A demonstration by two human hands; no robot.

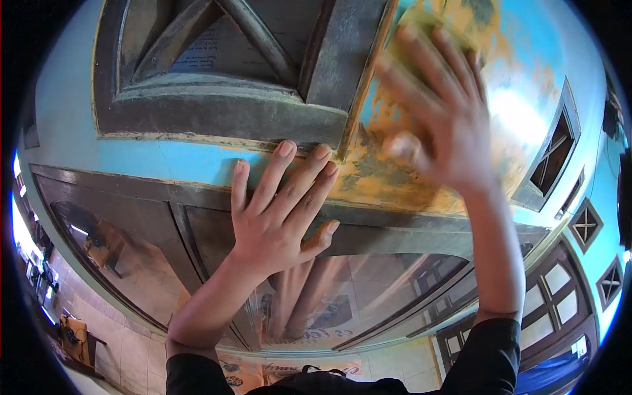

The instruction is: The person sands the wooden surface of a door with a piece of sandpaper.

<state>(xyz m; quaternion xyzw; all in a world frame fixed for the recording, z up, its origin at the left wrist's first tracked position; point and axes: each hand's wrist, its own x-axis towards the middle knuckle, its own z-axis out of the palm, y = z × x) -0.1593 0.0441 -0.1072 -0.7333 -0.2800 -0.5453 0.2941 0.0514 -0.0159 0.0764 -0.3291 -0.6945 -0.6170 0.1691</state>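
Observation:
My left hand (273, 217) lies flat with fingers spread, its fingertips on the lower edge of a dark wooden window frame (224, 122) and its palm on the wood below. My right hand (451, 118) is blurred by motion. Under its outstretched fingers is a yellowish-green pad (411, 49), held against the wall; its exact kind is too smeared to tell. Around that hand the blue wall (526, 39) carries rough orange-brown patches (378, 171). A bright glare sits on the wall to the right of my right wrist.
Below the wall band are dark wooden panes with reflective glass (382, 283). Tiled floor (122, 316) and a wooden chair (79, 342) show at lower left. To the right are a small crossed vent window (553, 155), diamond vents (584, 225) and a door (550, 296) with blue cloth (556, 368).

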